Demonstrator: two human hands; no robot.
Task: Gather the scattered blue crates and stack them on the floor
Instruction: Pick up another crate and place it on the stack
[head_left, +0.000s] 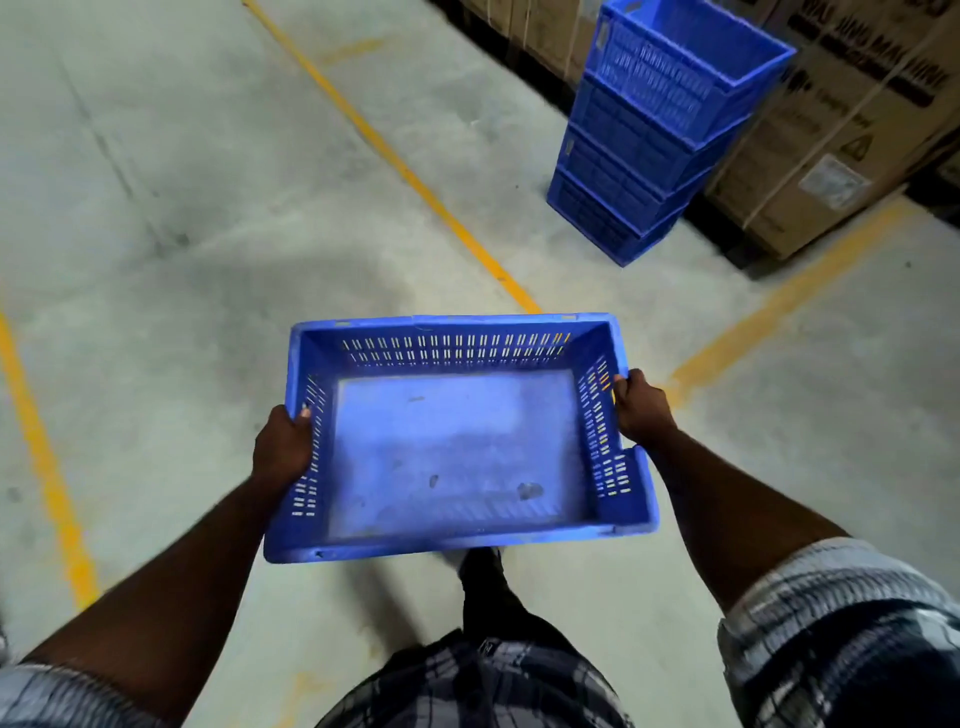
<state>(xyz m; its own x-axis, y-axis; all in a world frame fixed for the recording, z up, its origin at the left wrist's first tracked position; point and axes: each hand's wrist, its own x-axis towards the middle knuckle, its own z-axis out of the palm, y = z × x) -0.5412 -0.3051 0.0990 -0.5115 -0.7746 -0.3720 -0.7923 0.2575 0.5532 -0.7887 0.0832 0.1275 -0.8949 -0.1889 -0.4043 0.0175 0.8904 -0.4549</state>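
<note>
I carry an empty blue crate with slotted walls, level, above the grey floor in front of my body. My left hand grips its left wall, thumb over the rim. My right hand grips its right wall, fingers curled over the edge. A stack of several blue crates stands on the floor at the upper right, well ahead of the carried crate.
Large cardboard boxes on pallets stand right behind and beside the stack. Yellow floor lines cross the concrete floor. My foot shows under the crate.
</note>
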